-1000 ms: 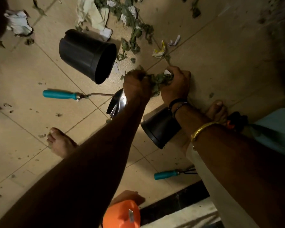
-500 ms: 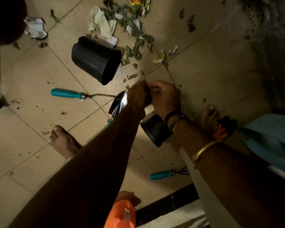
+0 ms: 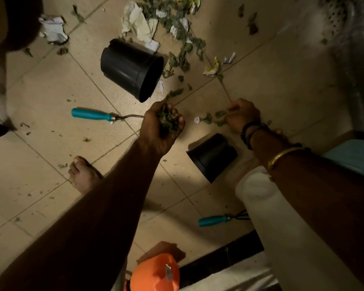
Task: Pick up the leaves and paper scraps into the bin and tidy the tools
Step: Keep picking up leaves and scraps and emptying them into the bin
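My left hand (image 3: 162,127) grips a bunch of green leaves (image 3: 168,120) above the tiled floor, covering the blade of a teal-handled trowel (image 3: 91,114). My right hand (image 3: 243,115) is curled on a leafy sprig (image 3: 215,118) lying on the tile, with a small paper scrap (image 3: 197,119) at its tip. A large black pot (image 3: 130,68) lies on its side just beyond my left hand. A smaller black pot (image 3: 212,156) lies tipped below my right wrist. More leaves (image 3: 183,45) and crumpled paper (image 3: 138,24) are scattered at the top.
A teal-handled hand rake (image 3: 213,220) lies near my right leg. My bare foot (image 3: 82,175) stands at the left. An orange object (image 3: 153,274) is at the bottom edge. A crumpled paper (image 3: 53,31) lies top left, a blue stool (image 3: 357,156) at the right.
My hands were together over the small pot; now they have separated. The left hand has lifted with a fistful of leaves, and the right has moved right onto a sprig on the floor.
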